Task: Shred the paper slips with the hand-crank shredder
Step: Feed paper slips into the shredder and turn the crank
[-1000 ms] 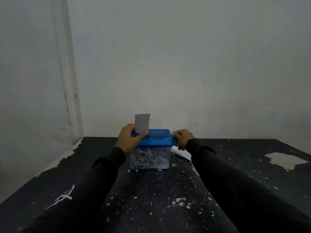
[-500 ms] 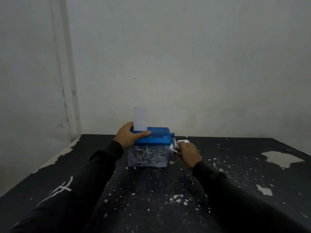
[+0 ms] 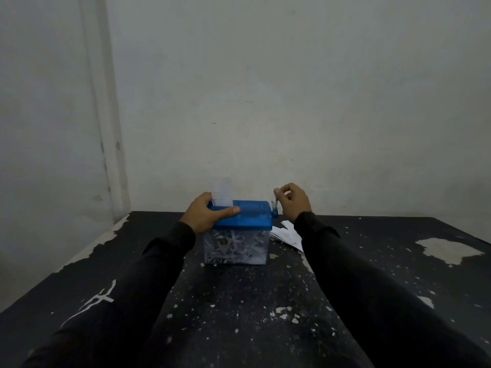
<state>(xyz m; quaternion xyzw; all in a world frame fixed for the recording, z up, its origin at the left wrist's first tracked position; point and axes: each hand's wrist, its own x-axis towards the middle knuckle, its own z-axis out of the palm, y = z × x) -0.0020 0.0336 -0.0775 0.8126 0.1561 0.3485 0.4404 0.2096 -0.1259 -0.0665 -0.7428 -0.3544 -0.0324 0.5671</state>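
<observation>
The shredder point(image 3: 237, 229) sits mid-desk point(image 3: 239, 301), left hand point(image 3: 210, 215) clamped over its blue lid beside the upright slip point(image 3: 221, 191). Right hand point(image 3: 293, 200), low beside the shredder half a second ago, now pinches the crank point(image 3: 275, 208) at its top: a turn is under way, feeding the slip. Spare slips point(image 3: 288, 235) lie right of the shredder.

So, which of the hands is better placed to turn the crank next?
The right hand: it already pinches the crank handle at the shredder's right side. The left hand grips the lid beside the paper slip.
</observation>
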